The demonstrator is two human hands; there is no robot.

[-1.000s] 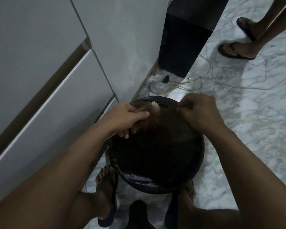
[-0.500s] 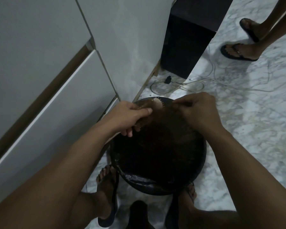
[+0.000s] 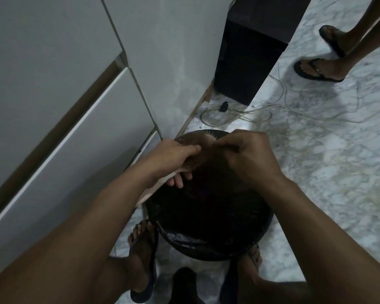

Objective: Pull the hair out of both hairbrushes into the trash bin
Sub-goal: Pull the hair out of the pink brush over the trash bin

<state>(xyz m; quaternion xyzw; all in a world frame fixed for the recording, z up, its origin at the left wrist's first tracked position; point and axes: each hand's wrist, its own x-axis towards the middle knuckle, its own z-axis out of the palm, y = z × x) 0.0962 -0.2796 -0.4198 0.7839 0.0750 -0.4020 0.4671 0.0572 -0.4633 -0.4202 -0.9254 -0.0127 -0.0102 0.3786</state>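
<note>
A round black trash bin (image 3: pixel 208 249) with a dark liner stands on the floor between my feet. Over its far rim my left hand (image 3: pixel 173 159) grips a wooden hairbrush (image 3: pixel 206 142) by the handle; the bristled head pokes out between my hands. My right hand (image 3: pixel 248 156) is closed with its fingertips pinched at the brush head, on the hair there. The hair itself is too dark to make out. A second brush is not visible.
White cabinet doors (image 3: pixel 75 106) run along the left, close to the bin. A black box (image 3: pixel 248 62) stands behind, with loose cables (image 3: pixel 239 113) on the marble floor. Another person's sandalled feet (image 3: pixel 316 69) are at the upper right.
My right hand has shifted left and closer to my left hand, now pinching at the brush head. The left hand holds its place.
</note>
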